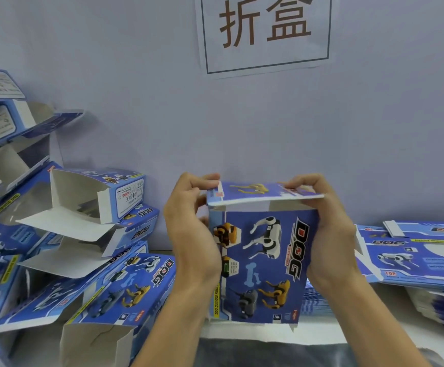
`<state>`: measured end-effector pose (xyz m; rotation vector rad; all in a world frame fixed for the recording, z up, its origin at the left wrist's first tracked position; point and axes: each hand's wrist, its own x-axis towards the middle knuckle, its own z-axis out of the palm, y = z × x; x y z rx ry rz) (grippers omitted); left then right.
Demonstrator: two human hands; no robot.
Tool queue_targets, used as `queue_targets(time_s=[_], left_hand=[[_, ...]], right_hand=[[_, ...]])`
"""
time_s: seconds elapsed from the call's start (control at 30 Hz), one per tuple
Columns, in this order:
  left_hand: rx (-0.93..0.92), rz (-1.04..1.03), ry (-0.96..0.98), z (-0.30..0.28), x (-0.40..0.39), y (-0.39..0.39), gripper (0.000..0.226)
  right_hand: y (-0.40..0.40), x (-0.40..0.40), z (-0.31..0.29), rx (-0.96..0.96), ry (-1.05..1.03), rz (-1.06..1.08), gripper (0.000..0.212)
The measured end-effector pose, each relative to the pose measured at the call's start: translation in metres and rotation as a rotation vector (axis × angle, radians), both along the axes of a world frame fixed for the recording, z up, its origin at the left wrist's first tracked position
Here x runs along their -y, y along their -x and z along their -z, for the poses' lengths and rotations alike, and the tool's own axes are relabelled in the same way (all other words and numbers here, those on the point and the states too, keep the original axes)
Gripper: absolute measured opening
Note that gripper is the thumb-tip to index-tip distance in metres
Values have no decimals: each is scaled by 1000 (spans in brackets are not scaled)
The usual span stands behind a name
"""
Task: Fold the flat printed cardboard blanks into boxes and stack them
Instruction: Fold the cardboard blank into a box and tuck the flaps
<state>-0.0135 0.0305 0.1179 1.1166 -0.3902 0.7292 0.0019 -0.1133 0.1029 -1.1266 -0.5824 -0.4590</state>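
1. Nearest the camera: two bare forearms reaching forward over the edge of a white table (321, 332), with dark cloth showing below that edge.
2. Between the hands, held upright above the table: a blue box (263, 263) printed with robot dogs and the word DOG, its top flap (263, 193) bent over the open top but not tucked in.
3. Left hand (189, 223) wrapped around the box's left side, fingers curled over the left end of the flap, thumb on the near face.
4. Right hand (329, 229) gripping the box's right side, fingertips curled onto the right end of the flap.
5. To the left: a heap of folded boxes (88, 234), stacked on their sides, many with open ends and loose white flaps.
6. To the right: a pile of flat blanks (417, 255), printed side up, resting on the table.
7. Behind, on the pale wall: a paper sign (266, 33) with two large brown characters inside a dark frame.
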Motion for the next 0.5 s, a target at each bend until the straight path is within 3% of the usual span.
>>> queue_targets(time_s=[0.27, 0.5], left_hand=[[33, -72, 75, 3, -7, -7, 23], [25, -155, 49, 4, -6, -10, 23]], right_hand=[[2, -5, 6, -50, -131, -189, 28], [3, -5, 6, -33, -109, -127, 29]])
